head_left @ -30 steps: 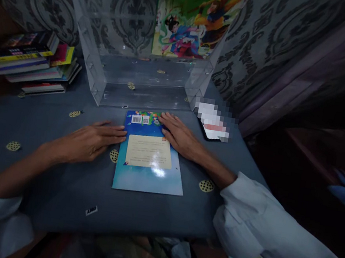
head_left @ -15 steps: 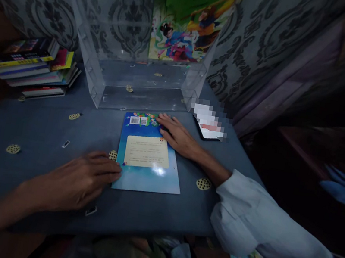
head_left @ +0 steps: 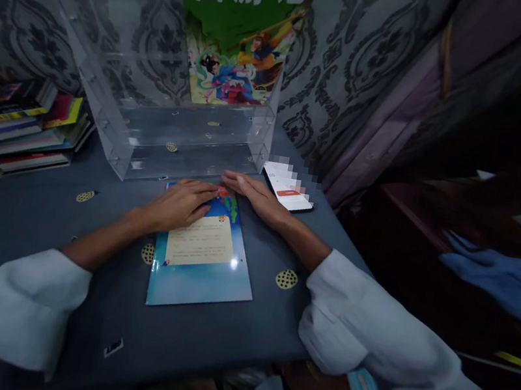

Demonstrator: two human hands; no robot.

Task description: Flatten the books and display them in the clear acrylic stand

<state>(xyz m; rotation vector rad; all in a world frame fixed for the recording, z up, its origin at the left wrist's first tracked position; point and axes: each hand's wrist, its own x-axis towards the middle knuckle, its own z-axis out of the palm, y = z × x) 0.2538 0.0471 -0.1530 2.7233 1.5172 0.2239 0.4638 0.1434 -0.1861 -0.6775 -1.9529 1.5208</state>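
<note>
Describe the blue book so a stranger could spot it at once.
On the grey table stands a clear rack. Just in front of it, your left hand rests on a flat blue book. Its cream text panel sets it apart from the upright green book behind.

1 head view | faces forward, down | near table (head_left: 187, 345) | dim right side unclear

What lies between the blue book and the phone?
In the head view, the person's right hand lies between the blue book and the phone.
</note>
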